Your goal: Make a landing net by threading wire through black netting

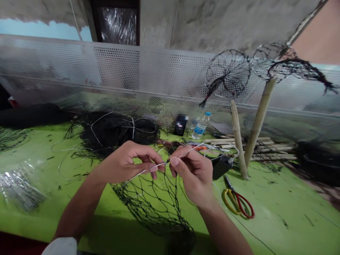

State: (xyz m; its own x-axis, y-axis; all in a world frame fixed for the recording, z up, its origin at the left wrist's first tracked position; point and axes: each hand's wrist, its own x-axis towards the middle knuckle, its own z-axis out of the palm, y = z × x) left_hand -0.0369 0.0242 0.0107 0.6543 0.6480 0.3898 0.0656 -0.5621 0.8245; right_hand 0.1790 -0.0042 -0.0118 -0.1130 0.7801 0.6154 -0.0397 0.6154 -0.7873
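Observation:
Between my two hands runs a thin metal wire point(138, 174), with a dark knotted net point(154, 198) hanging below it. My left hand point(132, 161) pinches the wire between thumb and fingers, close to where the net's mesh meets it. My right hand point(192, 170) is closed on the wire and the net's edge, its thumb pressed near a small dark knot point(167, 161). A wire end sticks out past the right knuckles. The lower net bunches up at the table's front edge.
Scissors point(237, 200) with red and yellow handles lie right of my hands. Behind stand a water bottle point(201, 125), a phone point(180, 125), a black net heap point(117, 129) and bamboo sticks point(261, 120) bearing hooped nets point(228, 72). A plastic bag point(22, 186) lies left.

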